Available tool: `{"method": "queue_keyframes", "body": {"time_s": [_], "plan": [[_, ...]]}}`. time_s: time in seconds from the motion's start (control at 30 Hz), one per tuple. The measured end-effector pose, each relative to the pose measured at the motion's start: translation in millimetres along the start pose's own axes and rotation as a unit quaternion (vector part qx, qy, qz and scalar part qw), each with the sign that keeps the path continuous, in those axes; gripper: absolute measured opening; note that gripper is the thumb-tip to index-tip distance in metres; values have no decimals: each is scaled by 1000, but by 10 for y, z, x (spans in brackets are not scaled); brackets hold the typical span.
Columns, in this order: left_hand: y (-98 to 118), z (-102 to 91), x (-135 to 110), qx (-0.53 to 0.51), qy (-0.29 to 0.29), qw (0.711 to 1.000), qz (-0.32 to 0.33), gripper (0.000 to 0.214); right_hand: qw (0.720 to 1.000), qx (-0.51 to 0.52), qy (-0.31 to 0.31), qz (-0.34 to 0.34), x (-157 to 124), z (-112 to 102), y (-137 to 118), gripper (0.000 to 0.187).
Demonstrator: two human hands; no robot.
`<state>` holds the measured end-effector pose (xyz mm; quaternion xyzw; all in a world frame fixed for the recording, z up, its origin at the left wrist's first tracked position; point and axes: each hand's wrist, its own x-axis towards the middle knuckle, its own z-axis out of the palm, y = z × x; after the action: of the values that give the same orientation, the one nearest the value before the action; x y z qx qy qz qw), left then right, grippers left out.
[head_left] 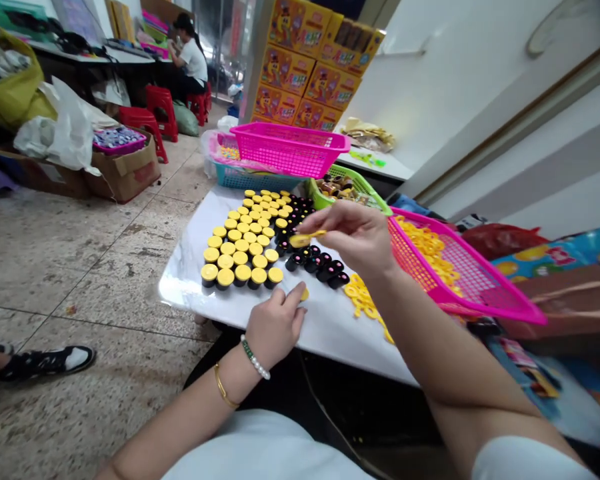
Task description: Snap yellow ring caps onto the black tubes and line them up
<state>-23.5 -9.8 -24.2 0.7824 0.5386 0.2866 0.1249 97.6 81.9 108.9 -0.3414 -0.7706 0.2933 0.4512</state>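
My right hand [355,235] hovers over the white table [325,320], pinching a yellow cap [303,239] above a row of uncapped black cylinders [317,261]. My left hand [276,325] rests curled on the table near its front edge, fingertips on a small yellow piece [305,294]. To the left, several black cylinders with yellow caps [243,243] stand in tidy rows. A heap of loose yellow caps [363,299] lies under my right wrist.
A pink basket [473,283] with yellow caps sits at the right, a green basket [347,189] behind it, and pink and blue baskets [287,150] at the back. Yellow cartons [310,67] are stacked beyond. Another person sits far back; someone's shoe [50,360] is on the floor at the left.
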Motion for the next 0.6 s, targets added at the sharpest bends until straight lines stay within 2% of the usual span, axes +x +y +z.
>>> {"method": "queue_keyframes", "body": {"time_s": [0.07, 0.17, 0.27, 0.37, 0.47, 0.53, 0.6], "plan": [[32, 5, 23, 54, 6, 998, 23, 46, 992, 86, 67, 67, -218, -155, -25, 13], [85, -8, 87, 150, 52, 984, 80, 37, 966, 152, 124, 168, -648, -308, 66, 13], [112, -70, 162, 205, 88, 965, 135, 32, 951, 73, 194, 228, -1076, -310, 284, 11], [106, -161, 205, 230, 82, 959, 143, 34, 933, -42, 291, 205, -1416, -169, 465, 11], [67, -228, 201, 213, 75, 964, 137, 34, 893, -7, 419, 161, -1672, -14, 488, 10], [23, -251, 185, 174, 60, 968, 170, 35, 893, 21, 419, 161, -1805, -6, 434, 9], [-26, -267, 176, 124, 18, 968, 220, 37, 907, -3, 386, 169, -1927, -134, 370, 9]]}}
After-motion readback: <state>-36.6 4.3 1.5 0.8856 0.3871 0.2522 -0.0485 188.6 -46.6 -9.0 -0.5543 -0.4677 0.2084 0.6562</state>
